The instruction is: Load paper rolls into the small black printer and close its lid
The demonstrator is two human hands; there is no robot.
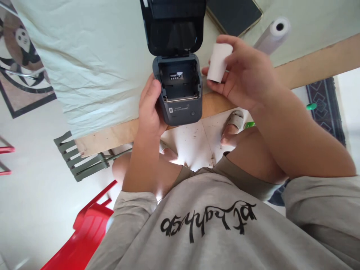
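Observation:
A small dark grey label printer [182,112] is held by my left hand [152,103], which wraps its left side with the thumb on the edge. Its black lid [173,33] is swung up, showing a hollow paper bay with a small printed sticker inside. Just right of the printer, my right hand [244,71] grips a short white paper roll [218,62] between thumb and fingers. The roll is tilted and apart from the printer.
On the cloth-covered table [98,67] lie a dark flat device [236,15] and a longer white roll [272,35]. The table's wooden edge [315,60] runs before me. A green folding stool [84,161] and a red plastic chair [90,225] stand at the left.

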